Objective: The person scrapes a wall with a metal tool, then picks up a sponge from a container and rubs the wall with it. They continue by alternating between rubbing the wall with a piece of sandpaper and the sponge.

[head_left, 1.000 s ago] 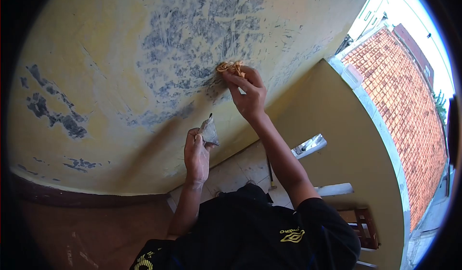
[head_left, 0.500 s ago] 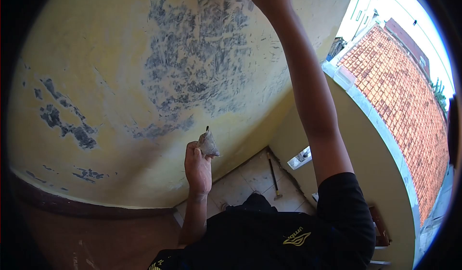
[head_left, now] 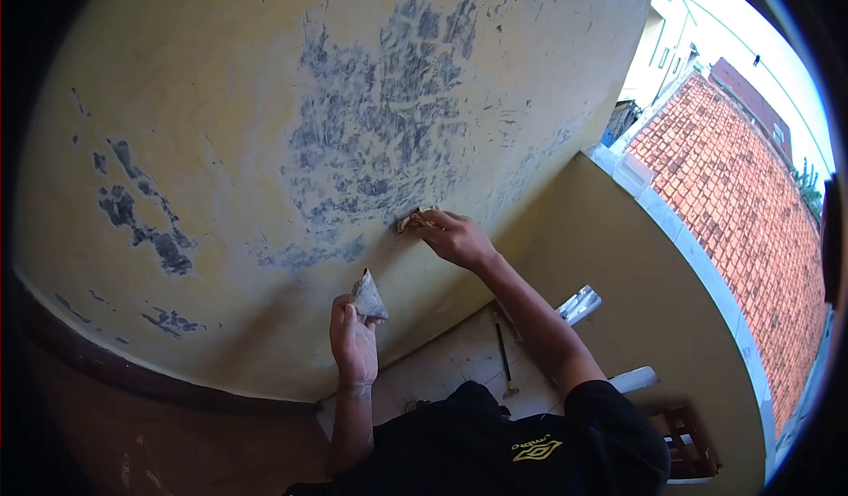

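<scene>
Pressing a crumpled tan piece of sandpaper [head_left: 413,221] against the yellow wall [head_left: 221,98], the right hand [head_left: 455,237] sits just right of frame centre, fingers closed over the paper, arm running down and right to a black sleeve [head_left: 609,425] at the bottom edge. Sandpaper touches the wall at the lower edge of the big grey-blue scraped patch [head_left: 389,143], which fills the upper centre of the frame. Left hand [head_left: 353,341] is lower, centre-bottom, well apart from the right hand, fist clamped on the handle of a putty knife [head_left: 367,295]; grey crusted blade points up, held close to the wall, cannot tell if it touches. Smaller dark flaked spots [head_left: 141,213] on the left side of the wall, a few more near lower left. Dark brown band [head_left: 132,377] runs along the wall's base at lower left. Black shirt with a yellow logo [head_left: 534,450] at bottom centre. Tiled floor [head_left: 459,355] shows between the arms, with a long thin dark-handled tool [head_left: 503,359] lying on it. White ladder rungs [head_left: 579,303] right of the right forearm. Low parapet with a pale cap [head_left: 689,231] curves down the right side; red tiled roof [head_left: 751,213] beyond it at upper right.
</scene>
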The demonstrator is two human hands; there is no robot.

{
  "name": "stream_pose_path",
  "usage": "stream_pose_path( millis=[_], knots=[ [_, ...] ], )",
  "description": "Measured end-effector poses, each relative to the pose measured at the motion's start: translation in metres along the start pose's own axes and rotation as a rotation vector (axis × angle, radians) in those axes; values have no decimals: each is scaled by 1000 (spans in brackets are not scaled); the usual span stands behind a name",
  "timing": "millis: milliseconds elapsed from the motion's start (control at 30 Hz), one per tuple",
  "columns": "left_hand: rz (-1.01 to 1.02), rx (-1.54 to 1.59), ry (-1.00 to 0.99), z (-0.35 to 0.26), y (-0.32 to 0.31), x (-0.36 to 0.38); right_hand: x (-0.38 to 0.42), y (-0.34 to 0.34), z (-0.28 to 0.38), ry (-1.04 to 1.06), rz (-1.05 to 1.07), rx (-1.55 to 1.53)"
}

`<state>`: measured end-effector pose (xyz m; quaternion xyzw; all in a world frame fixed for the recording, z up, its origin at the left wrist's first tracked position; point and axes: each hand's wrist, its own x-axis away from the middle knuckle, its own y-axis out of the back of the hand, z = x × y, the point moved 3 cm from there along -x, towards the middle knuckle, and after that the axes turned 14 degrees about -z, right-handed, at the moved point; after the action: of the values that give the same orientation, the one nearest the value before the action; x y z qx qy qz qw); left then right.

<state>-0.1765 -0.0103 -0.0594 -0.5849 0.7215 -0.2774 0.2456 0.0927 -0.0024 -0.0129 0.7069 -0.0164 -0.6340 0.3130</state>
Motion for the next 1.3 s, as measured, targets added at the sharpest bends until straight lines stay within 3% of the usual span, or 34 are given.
stream_pose_path(
  millis=[67,200,267,400,500,600,667,733,800,833,933,1100,1200,1267,1300],
  knots=[
    [53,-2,40,5,-5,-1,-31,27,-19,14,-155,145],
    [144,-43,13,1,-30,-5,-141,93,-59,-136,-412,132],
    [162,-47,10,5,-37,-9,-198,123,-62,-51,-619,109],
    [134,-73,19,21,-42,-10,-223,132,-56,-218,-687,16],
    [73,-72,80,26,-44,-5,-150,92,-42,-373,-639,-34],
    [22,57,194,22,-41,0,-14,29,-44,-539,-526,-27],
    [25,58,190,22,-34,-1,73,-18,-42,-722,-515,-194],
    [36,41,203,27,-27,-1,100,-30,-34,-770,-526,-212],
    [24,47,211,29,-25,-3,83,-28,-42,-778,-587,-188],
    [28,40,220,30,-24,-3,56,-18,-48,-682,-629,-109],
    [41,14,245,30,-28,-2,-72,44,-50,-415,-765,47],
    [88,26,207,37,-53,-6,-221,113,-49,-287,-842,18],
    [105,48,199,41,-58,-8,-227,113,-51,-302,-870,-44],
    [79,63,217,36,-61,-4,-190,93,-53,-403,-867,-93],
    [62,76,224,33,-60,-2,-157,77,-59,-369,-860,24]
  ],
)
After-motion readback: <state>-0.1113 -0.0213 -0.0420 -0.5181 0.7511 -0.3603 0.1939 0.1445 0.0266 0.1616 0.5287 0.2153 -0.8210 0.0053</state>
